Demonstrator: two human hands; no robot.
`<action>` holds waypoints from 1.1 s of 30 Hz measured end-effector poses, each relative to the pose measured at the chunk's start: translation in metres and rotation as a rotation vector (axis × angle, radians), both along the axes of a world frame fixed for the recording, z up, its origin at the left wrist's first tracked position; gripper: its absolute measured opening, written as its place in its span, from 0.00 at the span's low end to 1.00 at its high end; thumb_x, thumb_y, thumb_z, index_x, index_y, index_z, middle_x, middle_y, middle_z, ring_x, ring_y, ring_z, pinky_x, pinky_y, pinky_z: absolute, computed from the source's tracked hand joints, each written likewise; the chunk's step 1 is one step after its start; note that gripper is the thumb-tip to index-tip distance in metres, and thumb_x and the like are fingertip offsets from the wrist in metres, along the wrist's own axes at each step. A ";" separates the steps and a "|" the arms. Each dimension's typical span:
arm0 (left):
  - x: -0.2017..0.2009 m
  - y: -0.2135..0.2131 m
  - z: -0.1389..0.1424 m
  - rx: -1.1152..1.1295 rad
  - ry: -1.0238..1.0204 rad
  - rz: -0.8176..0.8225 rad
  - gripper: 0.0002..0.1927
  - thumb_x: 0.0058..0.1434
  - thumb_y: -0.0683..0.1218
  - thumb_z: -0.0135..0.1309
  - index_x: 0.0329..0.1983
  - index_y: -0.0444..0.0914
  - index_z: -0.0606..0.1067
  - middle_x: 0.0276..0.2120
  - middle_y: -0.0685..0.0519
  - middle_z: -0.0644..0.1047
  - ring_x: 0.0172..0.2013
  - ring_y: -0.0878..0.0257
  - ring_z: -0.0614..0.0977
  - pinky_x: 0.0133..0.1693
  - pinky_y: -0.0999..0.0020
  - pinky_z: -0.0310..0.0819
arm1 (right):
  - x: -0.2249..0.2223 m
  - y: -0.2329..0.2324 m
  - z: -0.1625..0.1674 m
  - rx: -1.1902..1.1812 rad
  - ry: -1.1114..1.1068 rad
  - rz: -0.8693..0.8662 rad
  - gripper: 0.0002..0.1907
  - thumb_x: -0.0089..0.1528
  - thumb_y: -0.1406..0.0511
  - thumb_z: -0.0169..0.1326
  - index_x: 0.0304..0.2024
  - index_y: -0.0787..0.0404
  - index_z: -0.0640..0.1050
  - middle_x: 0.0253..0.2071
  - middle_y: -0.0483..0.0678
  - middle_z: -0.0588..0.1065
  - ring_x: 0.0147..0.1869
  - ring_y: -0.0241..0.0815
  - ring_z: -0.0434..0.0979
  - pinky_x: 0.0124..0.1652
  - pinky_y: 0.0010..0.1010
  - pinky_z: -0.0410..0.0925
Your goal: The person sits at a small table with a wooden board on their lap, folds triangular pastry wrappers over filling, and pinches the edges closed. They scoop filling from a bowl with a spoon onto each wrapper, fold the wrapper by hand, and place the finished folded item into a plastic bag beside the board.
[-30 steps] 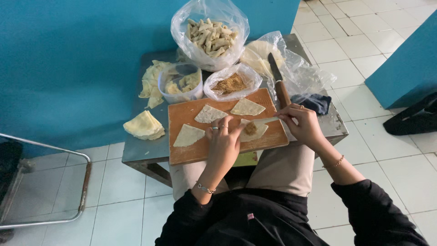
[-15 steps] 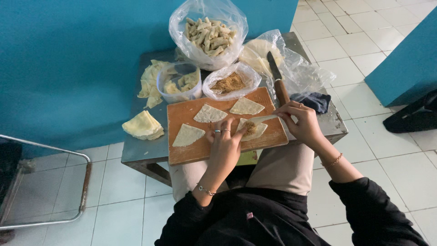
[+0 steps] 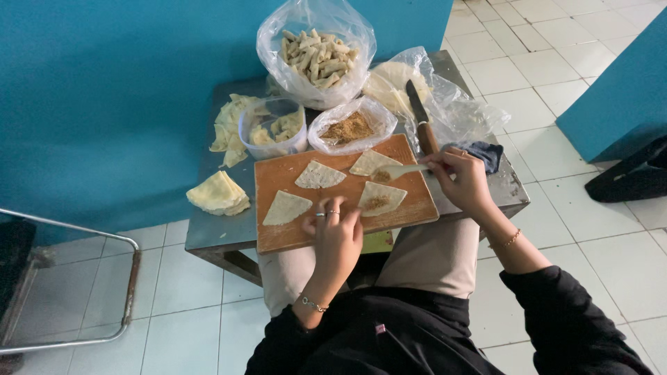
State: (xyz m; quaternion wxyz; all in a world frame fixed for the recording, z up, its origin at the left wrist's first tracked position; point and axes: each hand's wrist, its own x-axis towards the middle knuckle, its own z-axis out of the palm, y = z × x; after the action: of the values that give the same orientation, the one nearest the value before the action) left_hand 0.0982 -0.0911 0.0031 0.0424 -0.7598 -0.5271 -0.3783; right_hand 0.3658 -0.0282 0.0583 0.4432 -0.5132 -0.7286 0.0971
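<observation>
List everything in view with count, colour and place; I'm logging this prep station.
board: 1, brown wood, on table front
wrappers: 4, pale triangles, on board; two carry brown filling
spoon: 1, pale, over board
filling bag: 1, clear, brown filling, behind board
rolls bag: 1, clear, beige rolls, table rear
tub: 1, clear, left of filling bag
wrapper stack: 1, cream, table left corner
knife: 1, wood handle, right of board
table: 1, grey metal
left hand: on board
right hand: holding spoon
</observation>
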 end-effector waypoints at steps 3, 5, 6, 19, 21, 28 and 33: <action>0.002 0.002 -0.003 -0.019 0.008 -0.009 0.10 0.53 0.43 0.61 0.40 0.42 0.83 0.53 0.50 0.74 0.60 0.50 0.70 0.52 0.42 0.53 | -0.003 0.008 0.000 0.099 -0.024 -0.060 0.11 0.61 0.75 0.59 0.44 0.60 0.85 0.38 0.50 0.79 0.36 0.45 0.79 0.40 0.32 0.72; 0.002 0.003 -0.005 -0.002 0.007 -0.020 0.09 0.55 0.43 0.61 0.40 0.42 0.83 0.53 0.50 0.74 0.60 0.51 0.71 0.52 0.43 0.54 | -0.007 0.009 -0.003 0.186 -0.059 -0.035 0.13 0.60 0.76 0.59 0.46 0.59 0.84 0.40 0.50 0.79 0.39 0.46 0.79 0.41 0.33 0.72; 0.002 0.003 -0.005 0.006 -0.001 -0.025 0.09 0.56 0.43 0.61 0.40 0.42 0.83 0.53 0.50 0.74 0.59 0.51 0.71 0.53 0.43 0.54 | -0.009 0.008 -0.004 0.220 -0.089 -0.008 0.15 0.60 0.76 0.58 0.47 0.59 0.84 0.41 0.49 0.79 0.41 0.47 0.80 0.42 0.33 0.73; 0.004 0.001 0.004 0.093 -0.024 0.029 0.07 0.58 0.47 0.61 0.40 0.46 0.82 0.49 0.53 0.76 0.56 0.54 0.74 0.53 0.45 0.55 | -0.013 -0.004 0.007 0.536 -0.419 0.203 0.24 0.51 0.80 0.55 0.50 0.63 0.82 0.45 0.49 0.78 0.46 0.47 0.80 0.46 0.37 0.75; 0.003 -0.001 0.006 0.105 -0.046 0.082 0.07 0.59 0.48 0.61 0.40 0.46 0.82 0.47 0.54 0.76 0.54 0.54 0.74 0.52 0.45 0.55 | -0.013 -0.005 0.008 0.544 -0.422 0.214 0.25 0.50 0.79 0.55 0.50 0.63 0.81 0.46 0.48 0.77 0.47 0.48 0.80 0.46 0.37 0.75; -0.001 -0.010 0.009 0.116 -0.064 0.199 0.07 0.58 0.50 0.62 0.38 0.45 0.81 0.40 0.54 0.76 0.49 0.54 0.75 0.48 0.47 0.55 | -0.015 0.008 0.010 0.535 -0.331 0.101 0.15 0.61 0.77 0.60 0.49 0.62 0.83 0.44 0.49 0.78 0.43 0.47 0.79 0.43 0.35 0.73; 0.007 -0.013 0.006 0.036 -0.031 0.243 0.06 0.60 0.51 0.62 0.35 0.45 0.80 0.40 0.56 0.76 0.46 0.56 0.75 0.49 0.47 0.55 | -0.037 0.047 0.026 0.463 -0.215 -0.002 0.16 0.62 0.76 0.57 0.51 0.60 0.82 0.46 0.50 0.77 0.47 0.50 0.80 0.47 0.37 0.74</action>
State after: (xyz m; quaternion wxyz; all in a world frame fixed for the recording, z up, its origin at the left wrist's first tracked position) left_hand 0.1055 -0.1038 0.0091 0.0931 -0.6836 -0.6089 -0.3915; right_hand 0.3291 0.0187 0.0841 0.4689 -0.4060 -0.7739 -0.1278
